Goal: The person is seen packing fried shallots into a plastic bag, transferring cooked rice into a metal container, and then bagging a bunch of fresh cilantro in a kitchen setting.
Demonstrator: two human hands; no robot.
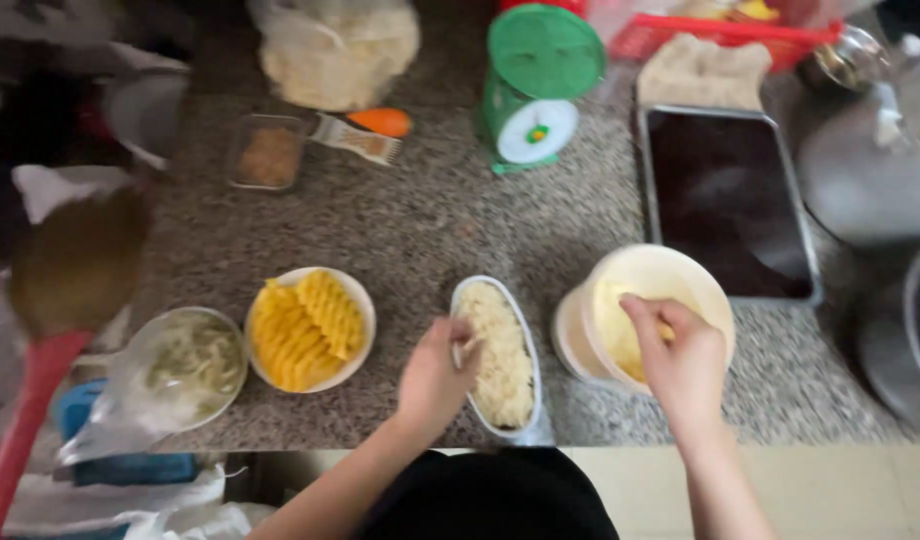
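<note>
A: Left hand (435,375) first. State?

B: Fingers curled narrow, pinching what looks like a thin pale utensil at the rim of the oval dish (500,352). Blur, so the utensil's kind isn't clear. The hand touches the dish's left edge, at about 9 o'clock of the dish.

A: Dish contents, axis?

B: Pale shredded food, heaped. The long axis runs 12 to 6, tilted slightly toward 11 and 5. It sits at the counter's (430,230) near edge, right in front of the person.

A: Right hand (680,355)?

B: Fingertips are dipped into the cream tub (645,310), bunched around something yellowish inside. Whether it actually grips anything can't be told, since the fingers hide it.

A: Tub versus dish?

B: The tub lies at 3 o'clock of the dish, just beside it, not touching as far as the view shows. The left hand is nearer the dish, the right nearer the tub.

A: The rest, quick.

B: A white bowl of yellow crinkle slices (308,328) at 9 o'clock of the dish, and a glass bowl of pale strips (192,362) further on at 9. A green scale (536,85) at 12. A dark tray (728,200) at 1 to 2 o'clock. A peeler with orange handle (365,135) at 11.
</note>
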